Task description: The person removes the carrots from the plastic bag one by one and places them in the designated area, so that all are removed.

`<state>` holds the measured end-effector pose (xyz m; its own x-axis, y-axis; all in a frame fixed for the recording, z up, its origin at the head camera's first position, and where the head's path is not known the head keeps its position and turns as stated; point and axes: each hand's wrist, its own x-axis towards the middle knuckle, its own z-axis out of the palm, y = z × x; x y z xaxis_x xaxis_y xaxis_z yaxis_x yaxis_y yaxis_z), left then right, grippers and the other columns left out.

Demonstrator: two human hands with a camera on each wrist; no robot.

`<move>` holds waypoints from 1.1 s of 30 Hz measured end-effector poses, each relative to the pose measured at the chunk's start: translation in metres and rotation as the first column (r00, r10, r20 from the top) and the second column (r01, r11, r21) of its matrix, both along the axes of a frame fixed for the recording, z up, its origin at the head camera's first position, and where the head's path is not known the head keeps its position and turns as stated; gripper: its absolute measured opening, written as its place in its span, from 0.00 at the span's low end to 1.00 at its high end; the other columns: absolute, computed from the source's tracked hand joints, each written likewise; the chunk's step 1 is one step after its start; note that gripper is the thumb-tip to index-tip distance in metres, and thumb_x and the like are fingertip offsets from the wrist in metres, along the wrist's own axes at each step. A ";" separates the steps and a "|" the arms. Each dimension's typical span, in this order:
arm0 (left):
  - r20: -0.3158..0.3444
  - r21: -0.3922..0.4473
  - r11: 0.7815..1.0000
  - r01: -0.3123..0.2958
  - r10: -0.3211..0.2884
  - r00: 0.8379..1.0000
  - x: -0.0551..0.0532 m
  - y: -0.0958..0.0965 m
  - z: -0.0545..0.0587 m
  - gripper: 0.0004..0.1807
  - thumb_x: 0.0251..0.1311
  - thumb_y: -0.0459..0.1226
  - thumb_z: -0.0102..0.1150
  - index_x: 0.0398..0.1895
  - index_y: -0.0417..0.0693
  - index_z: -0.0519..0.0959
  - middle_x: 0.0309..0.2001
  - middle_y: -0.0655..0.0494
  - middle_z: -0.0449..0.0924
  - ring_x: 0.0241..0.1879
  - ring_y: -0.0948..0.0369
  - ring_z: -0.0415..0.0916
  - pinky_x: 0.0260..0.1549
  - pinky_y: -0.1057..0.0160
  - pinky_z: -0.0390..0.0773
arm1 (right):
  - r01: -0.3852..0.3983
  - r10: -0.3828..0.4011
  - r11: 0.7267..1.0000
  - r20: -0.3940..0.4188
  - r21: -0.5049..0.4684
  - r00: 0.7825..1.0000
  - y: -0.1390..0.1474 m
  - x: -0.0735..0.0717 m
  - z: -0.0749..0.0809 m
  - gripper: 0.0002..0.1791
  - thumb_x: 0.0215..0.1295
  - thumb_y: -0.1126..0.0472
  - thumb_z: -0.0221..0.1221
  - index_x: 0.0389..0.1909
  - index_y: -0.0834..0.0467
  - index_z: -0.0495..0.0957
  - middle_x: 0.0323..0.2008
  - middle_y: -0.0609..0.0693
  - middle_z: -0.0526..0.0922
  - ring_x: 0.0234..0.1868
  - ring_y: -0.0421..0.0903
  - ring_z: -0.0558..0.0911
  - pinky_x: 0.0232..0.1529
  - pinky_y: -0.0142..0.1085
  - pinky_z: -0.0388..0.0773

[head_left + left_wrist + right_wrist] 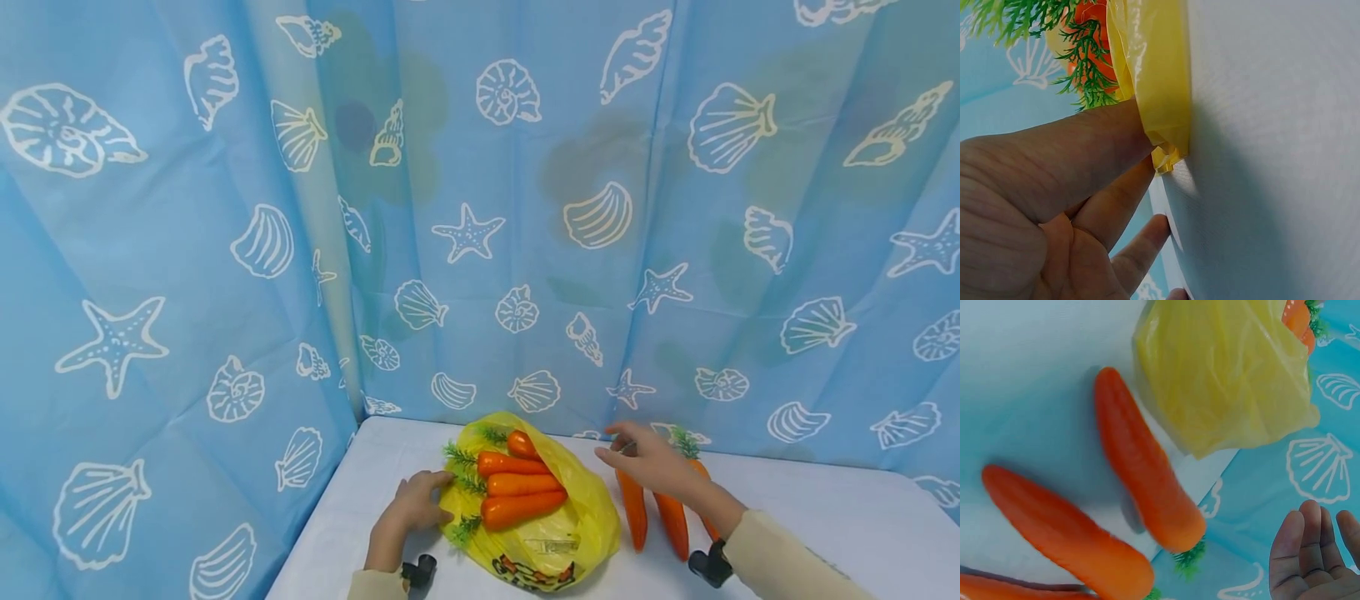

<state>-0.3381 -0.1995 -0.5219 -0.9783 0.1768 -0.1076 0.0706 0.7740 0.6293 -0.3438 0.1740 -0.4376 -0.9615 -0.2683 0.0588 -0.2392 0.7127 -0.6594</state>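
Note:
A yellow plastic bag (596,517) lies on the table with several orange carrots (525,485) in it, their green leafy tops towards its left side. At that left edge my left hand (412,502) pinches the bag's rim between thumb and fingers; the left wrist view shows the crumpled yellow edge (1169,140) between them. My right hand (654,461) hangs above the table to the right of the bag, holding nothing, fingers relaxed. Below it lie three loose carrots, the nearest carrot (1141,462) beside the bag, the middle carrot (1066,531) next to it, the third partly hidden.
A blue curtain (465,300) with white shell and starfish prints hangs behind the table and along its left side. The white table (825,517) reaches to the right past the loose carrots. A small black camera (708,567) sits at the right wrist.

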 end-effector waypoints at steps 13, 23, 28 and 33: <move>0.006 -0.003 1.000 -0.013 0.013 1.000 -0.002 -0.001 -0.001 0.31 0.50 0.34 0.73 0.61 0.45 0.78 0.63 0.42 0.76 0.68 0.38 0.64 0.71 0.31 0.45 | -0.052 0.050 0.996 -0.028 -0.067 0.998 -0.025 0.001 -0.001 0.29 0.65 0.47 0.63 0.60 0.59 0.73 0.42 0.52 0.81 0.42 0.45 0.81 0.44 0.39 0.85; 0.014 -0.007 1.000 -0.028 0.028 1.000 -0.003 0.000 -0.005 0.31 0.49 0.34 0.73 0.61 0.45 0.78 0.63 0.43 0.76 0.68 0.39 0.64 0.71 0.31 0.45 | -0.154 0.153 0.979 -0.012 -0.131 0.988 -0.047 0.004 -0.008 0.27 0.66 0.49 0.62 0.60 0.61 0.73 0.42 0.52 0.80 0.41 0.46 0.80 0.40 0.36 0.84; 0.020 0.000 0.999 -0.032 0.032 0.999 -0.004 -0.002 -0.004 0.31 0.50 0.34 0.73 0.61 0.46 0.78 0.63 0.44 0.76 0.68 0.39 0.64 0.72 0.31 0.44 | -0.186 0.206 0.953 0.064 -0.240 0.976 -0.058 0.003 -0.013 0.30 0.67 0.49 0.62 0.62 0.65 0.71 0.44 0.55 0.78 0.41 0.47 0.81 0.36 0.36 0.84; 0.010 0.004 1.000 -0.013 0.013 1.000 -0.004 -0.001 -0.004 0.31 0.50 0.34 0.73 0.61 0.45 0.78 0.62 0.43 0.76 0.68 0.39 0.64 0.71 0.30 0.45 | -0.177 0.217 0.947 0.128 -0.269 0.968 -0.070 0.004 -0.017 0.31 0.65 0.47 0.63 0.62 0.62 0.72 0.46 0.54 0.79 0.44 0.47 0.80 0.41 0.37 0.84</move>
